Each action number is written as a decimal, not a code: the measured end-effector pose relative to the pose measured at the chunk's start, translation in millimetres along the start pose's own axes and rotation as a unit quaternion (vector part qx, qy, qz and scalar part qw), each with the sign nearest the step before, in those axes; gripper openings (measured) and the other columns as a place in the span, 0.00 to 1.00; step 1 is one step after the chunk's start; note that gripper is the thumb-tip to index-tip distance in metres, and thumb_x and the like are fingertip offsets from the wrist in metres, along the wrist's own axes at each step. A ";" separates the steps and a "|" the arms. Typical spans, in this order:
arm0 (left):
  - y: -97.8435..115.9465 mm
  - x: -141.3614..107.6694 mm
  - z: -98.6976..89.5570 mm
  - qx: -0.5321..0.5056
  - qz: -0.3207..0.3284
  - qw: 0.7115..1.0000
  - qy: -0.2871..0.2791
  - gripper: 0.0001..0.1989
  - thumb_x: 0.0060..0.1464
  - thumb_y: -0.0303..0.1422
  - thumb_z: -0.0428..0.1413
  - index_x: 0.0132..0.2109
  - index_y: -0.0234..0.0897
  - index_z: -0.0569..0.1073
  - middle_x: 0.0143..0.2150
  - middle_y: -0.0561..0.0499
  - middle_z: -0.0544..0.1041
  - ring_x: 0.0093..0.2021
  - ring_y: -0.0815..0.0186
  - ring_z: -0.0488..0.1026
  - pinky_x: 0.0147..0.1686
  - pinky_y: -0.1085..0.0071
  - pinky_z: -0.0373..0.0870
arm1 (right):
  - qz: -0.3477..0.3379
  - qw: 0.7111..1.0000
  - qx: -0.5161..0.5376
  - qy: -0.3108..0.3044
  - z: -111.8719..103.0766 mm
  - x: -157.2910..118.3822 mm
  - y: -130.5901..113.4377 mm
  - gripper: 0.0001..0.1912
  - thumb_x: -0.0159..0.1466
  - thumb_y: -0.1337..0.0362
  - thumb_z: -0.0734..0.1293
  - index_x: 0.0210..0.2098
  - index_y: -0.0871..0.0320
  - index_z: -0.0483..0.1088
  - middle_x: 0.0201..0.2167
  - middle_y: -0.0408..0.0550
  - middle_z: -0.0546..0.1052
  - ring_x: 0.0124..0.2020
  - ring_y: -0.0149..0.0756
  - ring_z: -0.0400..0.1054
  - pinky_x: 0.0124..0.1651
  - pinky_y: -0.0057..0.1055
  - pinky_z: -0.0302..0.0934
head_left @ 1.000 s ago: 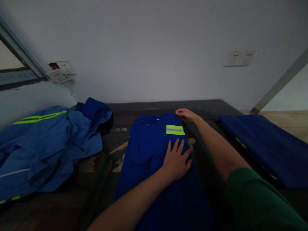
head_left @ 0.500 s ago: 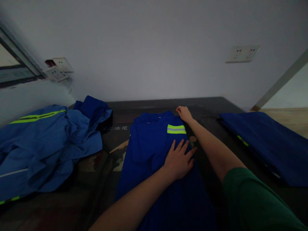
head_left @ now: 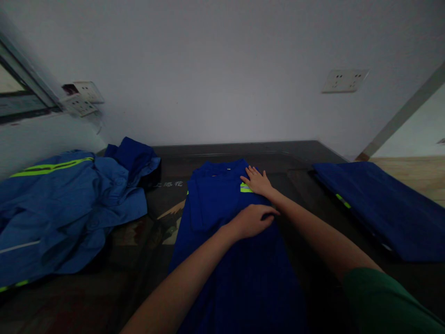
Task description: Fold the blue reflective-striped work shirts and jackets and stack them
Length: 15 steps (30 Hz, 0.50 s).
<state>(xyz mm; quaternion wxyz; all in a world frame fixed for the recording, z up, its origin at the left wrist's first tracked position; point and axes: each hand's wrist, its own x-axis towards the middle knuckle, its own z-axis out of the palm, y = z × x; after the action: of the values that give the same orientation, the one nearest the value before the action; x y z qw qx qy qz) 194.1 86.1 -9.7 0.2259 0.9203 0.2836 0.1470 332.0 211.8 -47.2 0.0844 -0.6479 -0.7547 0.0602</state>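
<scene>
A dark blue work jacket point(head_left: 243, 273) lies lengthwise on the dark table, its collar toward the wall. One sleeve point(head_left: 213, 202) is folded in over the body on the left. My right hand point(head_left: 256, 180) rests flat near the upper right shoulder, fingers spread, partly covering a yellow-green reflective band point(head_left: 245, 188). Nearer to me, my left hand point(head_left: 251, 221) is over the jacket's right side. Its fingers are bent and drawn toward the thumb at the jacket's right edge, pinching the cloth there; the exact grip is partly hidden.
Crumpled lighter-blue work clothes point(head_left: 76, 208) with reflective stripes lie on the left. A folded dark blue garment point(head_left: 385, 208) lies on the right. The dark table point(head_left: 194, 150) meets a pale wall with sockets point(head_left: 345, 80).
My right hand has moved from beside the collar onto the jacket's shoulder and flattened. My left hand, flat and spread before, has curled its fingers at the right edge.
</scene>
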 end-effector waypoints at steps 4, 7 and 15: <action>-34.3 -6.5 -22.3 0.126 -0.214 0.958 0.143 0.19 0.64 0.33 0.45 0.58 0.42 0.70 0.63 0.47 0.67 0.65 0.54 0.59 0.65 0.47 0.49 | 0.020 0.999 -0.020 0.035 -9.3 -3.5 -6.8 0.31 0.71 0.51 0.51 0.68 0.59 0.50 0.69 0.56 0.48 0.70 0.48 0.38 0.65 0.63 0.33; -55.3 -14.3 -23.2 0.184 -0.300 0.924 0.148 0.23 0.63 0.39 0.46 0.64 0.48 0.64 0.69 0.49 0.57 0.70 0.46 0.45 0.62 0.33 0.37 | -0.010 0.994 -0.023 0.111 -10.2 -14.1 -23.0 0.29 0.71 0.55 0.51 0.66 0.64 0.55 0.68 0.60 0.52 0.70 0.47 0.40 0.68 0.54 0.36; -63.4 -15.8 -24.7 0.118 -0.357 0.924 0.068 0.27 0.63 0.49 0.42 0.67 0.56 0.54 0.72 0.56 0.47 0.71 0.43 0.38 0.56 0.25 0.35 | -0.042 0.999 -0.010 0.007 -6.2 -30.6 -29.8 0.25 0.71 0.58 0.51 0.67 0.45 0.53 0.69 0.45 0.51 0.69 0.57 0.42 0.60 0.71 0.41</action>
<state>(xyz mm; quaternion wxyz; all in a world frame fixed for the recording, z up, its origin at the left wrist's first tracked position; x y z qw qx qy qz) 142.8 131.8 -22.5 0.1334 0.7662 0.6230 0.0839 308.9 176.9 -36.7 0.0852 -0.6167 -0.7813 0.0445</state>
